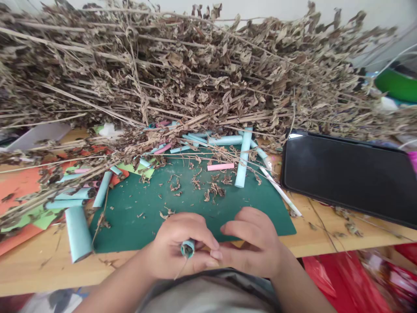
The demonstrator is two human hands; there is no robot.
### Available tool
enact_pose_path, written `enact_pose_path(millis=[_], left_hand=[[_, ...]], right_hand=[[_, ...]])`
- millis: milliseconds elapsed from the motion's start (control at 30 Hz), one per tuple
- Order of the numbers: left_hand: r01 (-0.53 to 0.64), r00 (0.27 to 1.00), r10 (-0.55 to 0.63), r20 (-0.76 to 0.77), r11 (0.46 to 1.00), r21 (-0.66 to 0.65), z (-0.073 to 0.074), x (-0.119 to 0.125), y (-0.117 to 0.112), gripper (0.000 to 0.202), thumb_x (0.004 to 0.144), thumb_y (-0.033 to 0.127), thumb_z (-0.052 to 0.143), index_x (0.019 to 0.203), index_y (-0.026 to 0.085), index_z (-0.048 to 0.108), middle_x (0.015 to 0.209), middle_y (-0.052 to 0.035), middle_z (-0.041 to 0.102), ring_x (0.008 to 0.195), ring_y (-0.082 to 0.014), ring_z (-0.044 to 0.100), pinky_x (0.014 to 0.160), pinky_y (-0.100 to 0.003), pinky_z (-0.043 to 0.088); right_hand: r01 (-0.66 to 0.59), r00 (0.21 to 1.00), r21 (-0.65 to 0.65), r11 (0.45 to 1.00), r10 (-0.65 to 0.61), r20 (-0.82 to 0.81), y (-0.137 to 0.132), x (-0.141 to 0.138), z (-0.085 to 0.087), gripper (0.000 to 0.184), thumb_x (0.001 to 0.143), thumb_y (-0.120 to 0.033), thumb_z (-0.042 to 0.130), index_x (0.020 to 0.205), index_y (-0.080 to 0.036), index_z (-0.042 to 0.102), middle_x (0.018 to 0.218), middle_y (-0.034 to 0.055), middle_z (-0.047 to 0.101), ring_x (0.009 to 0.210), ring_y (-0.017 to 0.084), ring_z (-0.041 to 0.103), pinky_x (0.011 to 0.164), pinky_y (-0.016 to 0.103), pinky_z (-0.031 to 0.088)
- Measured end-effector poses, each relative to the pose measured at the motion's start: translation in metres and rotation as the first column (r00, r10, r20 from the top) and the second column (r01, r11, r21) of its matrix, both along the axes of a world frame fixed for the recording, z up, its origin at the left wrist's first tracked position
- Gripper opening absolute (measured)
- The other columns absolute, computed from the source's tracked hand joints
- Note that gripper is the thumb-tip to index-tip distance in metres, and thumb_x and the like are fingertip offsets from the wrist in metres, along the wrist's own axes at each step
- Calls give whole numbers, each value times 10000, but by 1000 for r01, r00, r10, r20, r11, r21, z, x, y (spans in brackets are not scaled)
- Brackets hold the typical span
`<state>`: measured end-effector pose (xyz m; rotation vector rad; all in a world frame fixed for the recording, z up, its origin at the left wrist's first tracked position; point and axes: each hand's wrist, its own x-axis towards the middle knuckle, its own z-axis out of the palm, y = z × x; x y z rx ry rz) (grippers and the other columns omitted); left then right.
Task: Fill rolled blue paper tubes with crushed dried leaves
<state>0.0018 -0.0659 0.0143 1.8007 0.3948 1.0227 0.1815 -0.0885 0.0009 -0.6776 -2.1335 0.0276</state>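
Note:
My left hand (179, 248) is closed around a small light-blue paper tube (188, 248) near the front edge of the table. The tube's round end faces up toward me, with dried plant bits inside and a thin stalk sticking out. Close beside it, my right hand (252, 243) has its fingertips touching those of my left. A gap shows between its bent upper finger and its lower fingers, and I see nothing held there. Beneath and beyond both hands is a green cutting mat (130, 226) with crumbled dried leaves (215, 190) scattered over it.
A large heap of dried stalks and leaves (195, 65) spans the back. Blue paper tubes (78, 234) lie at left and along the mat's far side, with a pink tube (220, 167). A black tablet or phone (348, 178) lies right. Orange paper (19, 187) lies left.

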Motion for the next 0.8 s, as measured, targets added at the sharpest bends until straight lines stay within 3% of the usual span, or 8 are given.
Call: enact_pose_path(millis=[367,600,800], left_hand=[[-44,999,44,-4,998,44,3,2,1,47,771,180,545,806,152,535,597,-31,614,546,-90,529,542,-206,428],[-43,999,44,-31,998,41,3,2,3,45,763,177,557,790,150,534,589,-28,606,546,-88,527,539,-204,424],[-22,999,23,-46,999,26,3,2,2,70,741,131,567,794,158,531,610,-23,606,549,-81,505,537,-195,416]], right_hand=[[20,1000,21,1000,-21,8,3,0,-4,210,737,-117,540,881,-267,567,702,-2,536,547,117,391,473,267,268],[64,995,85,994,-70,67,2,6,-1,367,673,-94,597,974,-301,565,777,-11,532,603,122,421,488,269,308],[91,986,114,989,-106,131,1,10,6,376,660,-103,612,946,-344,584,857,-27,507,621,111,417,497,275,311]])
